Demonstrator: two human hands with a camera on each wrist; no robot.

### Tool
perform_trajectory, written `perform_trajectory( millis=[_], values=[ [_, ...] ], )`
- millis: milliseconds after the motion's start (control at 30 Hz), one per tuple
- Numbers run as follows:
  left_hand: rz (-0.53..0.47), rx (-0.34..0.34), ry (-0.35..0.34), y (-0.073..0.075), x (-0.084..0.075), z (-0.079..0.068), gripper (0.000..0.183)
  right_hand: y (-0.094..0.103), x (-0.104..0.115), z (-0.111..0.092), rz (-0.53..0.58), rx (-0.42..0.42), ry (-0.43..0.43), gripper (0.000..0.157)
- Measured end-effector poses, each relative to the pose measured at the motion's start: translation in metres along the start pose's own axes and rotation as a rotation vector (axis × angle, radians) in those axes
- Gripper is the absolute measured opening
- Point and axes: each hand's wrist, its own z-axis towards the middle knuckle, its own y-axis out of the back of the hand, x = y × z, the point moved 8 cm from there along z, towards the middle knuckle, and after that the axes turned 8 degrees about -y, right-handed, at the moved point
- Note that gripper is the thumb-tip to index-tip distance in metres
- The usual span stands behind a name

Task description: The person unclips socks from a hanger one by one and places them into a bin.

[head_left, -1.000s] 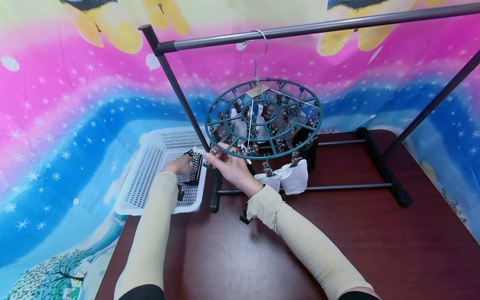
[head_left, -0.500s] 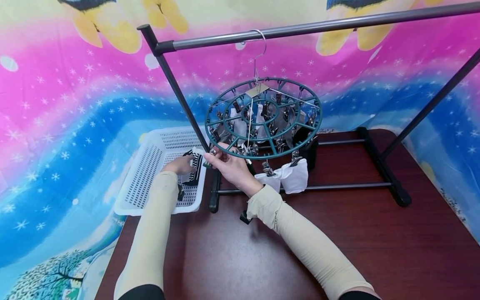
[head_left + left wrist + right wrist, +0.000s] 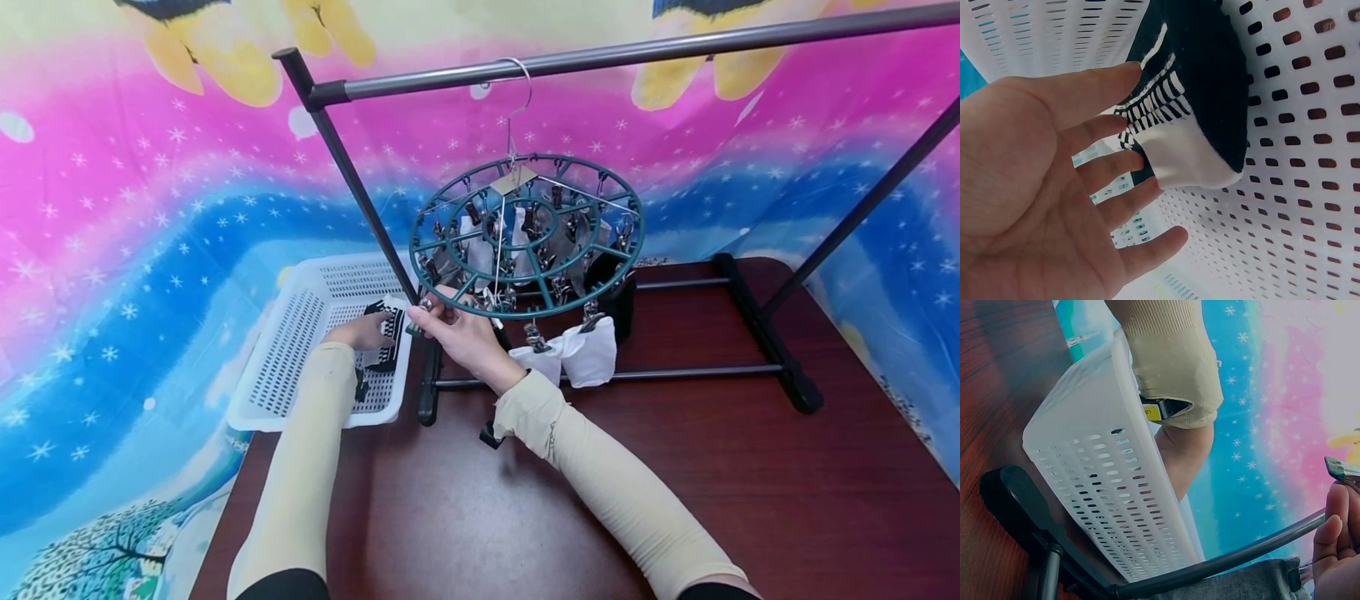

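Note:
In the head view, my left hand [image 3: 362, 330] reaches down into the white plastic basket [image 3: 262, 392]. Its fingertips are at a black and white sock [image 3: 1207, 81] with a striped band, and in the left wrist view the fingers look spread and fairly straight against it. My right hand [image 3: 468, 337] is at the left front edge of the round green clip hanger [image 3: 546, 315]. There its thumb and fingers pinch a metal clip [image 3: 425, 303] with a green tip, also visible at the right edge of the right wrist view.
The hanger hooks over a grey rack bar [image 3: 637, 57]. Several socks hang from its clips, including a white sock [image 3: 588, 354] in front and a black sock [image 3: 621, 308] at the right. The rack's black foot [image 3: 428, 392] stands beside the basket on the dark red table [image 3: 600, 483].
The sock beneath my left fingers has shifted very slightly within the basket. My right hand keeps its place on the clip.

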Motion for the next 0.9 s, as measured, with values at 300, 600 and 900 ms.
perform_trajectory(
  millis=[300,600,900],
  values=[
    [0.054,-0.016,-0.056,0.013,-0.009,-0.010,0.075,0.001,-0.001,0.000,-0.006,-0.005,0.005,0.016],
    [0.166,-0.111,-0.248,0.040,-0.031,-0.049,0.070,0.001,-0.001,0.000,0.015,0.001,-0.018,0.018],
    [0.342,-0.242,-0.438,0.032,-0.037,-0.124,0.056,-0.001,0.000,0.000,0.006,0.011,-0.023,0.018]
  ],
)
